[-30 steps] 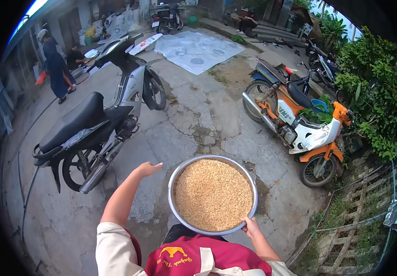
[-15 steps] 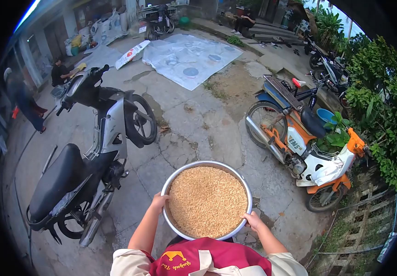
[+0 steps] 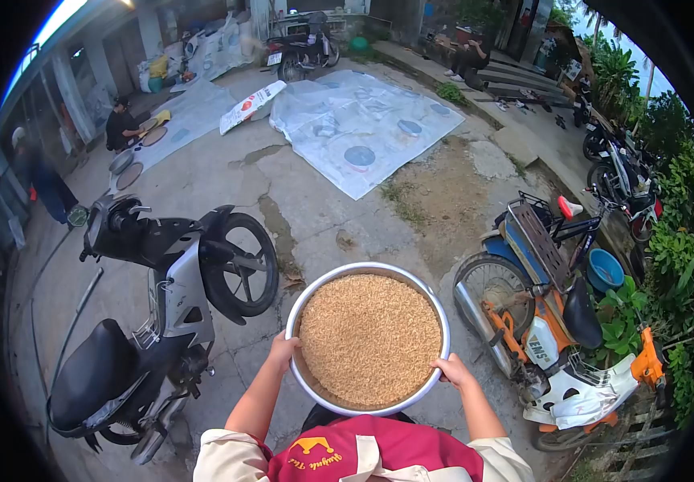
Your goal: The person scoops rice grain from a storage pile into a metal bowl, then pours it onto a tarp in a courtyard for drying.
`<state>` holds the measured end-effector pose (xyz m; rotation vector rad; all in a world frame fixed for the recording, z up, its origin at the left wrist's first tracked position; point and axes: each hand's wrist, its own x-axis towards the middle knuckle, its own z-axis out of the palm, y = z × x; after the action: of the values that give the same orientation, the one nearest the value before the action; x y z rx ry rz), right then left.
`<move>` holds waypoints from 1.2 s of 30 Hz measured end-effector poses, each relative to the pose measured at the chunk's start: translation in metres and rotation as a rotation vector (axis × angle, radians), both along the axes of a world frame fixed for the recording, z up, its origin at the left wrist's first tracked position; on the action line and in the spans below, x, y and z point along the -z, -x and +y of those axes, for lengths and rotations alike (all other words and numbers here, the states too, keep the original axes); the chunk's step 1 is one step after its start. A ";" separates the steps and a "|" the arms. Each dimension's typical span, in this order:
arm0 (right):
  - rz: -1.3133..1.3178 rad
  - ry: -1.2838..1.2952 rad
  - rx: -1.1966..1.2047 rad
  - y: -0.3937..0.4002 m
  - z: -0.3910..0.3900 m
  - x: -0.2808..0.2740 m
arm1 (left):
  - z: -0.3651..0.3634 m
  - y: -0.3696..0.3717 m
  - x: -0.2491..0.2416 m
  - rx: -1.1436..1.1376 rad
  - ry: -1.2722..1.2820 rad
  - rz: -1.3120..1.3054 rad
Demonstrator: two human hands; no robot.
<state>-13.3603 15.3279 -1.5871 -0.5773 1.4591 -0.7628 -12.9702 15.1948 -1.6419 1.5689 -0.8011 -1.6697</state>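
Cracked grey concrete (image 3: pixel 339 201) paves an open yard, patched with bare dirt and tufts of grass toward its right side. Both hands hold one round, shallow metal basin (image 3: pixel 368 275), its rim smooth and shiny, filled nearly level with tan, husked grain (image 3: pixel 369 337) that has a fine, pebbly texture. The basin sits at the bottom middle of the view, carried in the air just in front of the person's chest. The left hand (image 3: pixel 283 351) is curled over the rim at its lower left edge, and the right hand (image 3: pixel 453 371) is curled over the rim at its lower right edge, fingers closed on the metal.

Below the basin shows a red apron with a yellow crown emblem (image 3: pixel 308 446) and curved yellow script too distorted to read, over cream sleeves. One black and silver scooter (image 3: pixel 162 313) stands to the left on the concrete, front wheel turned. One orange, white and blue motorbike (image 3: pixel 556 337) stands to the right, with "EMS" on its side panel and a flat rear rack. Farther back, one pale plastic tarp (image 3: pixel 363 120) lies flat with round patches on it, and one white printed sack (image 3: pixel 251 106) lies beside its left edge. A blue plastic tub (image 3: pixel 606 270) sits by green bushes (image 3: pixel 680 265) at the right edge.
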 end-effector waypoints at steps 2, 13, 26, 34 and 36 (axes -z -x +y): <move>0.020 -0.017 -0.034 0.022 -0.057 0.002 | -0.038 0.019 -0.016 -0.046 -0.007 0.029; 0.043 -0.029 -0.192 0.070 -0.397 0.043 | -0.321 0.049 0.018 -0.178 0.010 0.032; 0.132 0.034 0.023 0.145 -0.793 0.059 | -0.774 0.157 0.011 -0.043 -0.015 -0.099; 0.128 0.213 0.056 0.273 -1.064 0.180 | -1.017 0.241 0.043 -0.159 -0.078 -0.057; 0.222 0.242 -0.029 0.290 -1.133 0.157 | -1.070 0.260 0.035 -0.177 -0.079 -0.041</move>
<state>-13.6504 14.1954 -1.7438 -0.8888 1.5672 -0.8814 -13.2297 14.1252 -1.6766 1.6813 -0.6041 -1.5623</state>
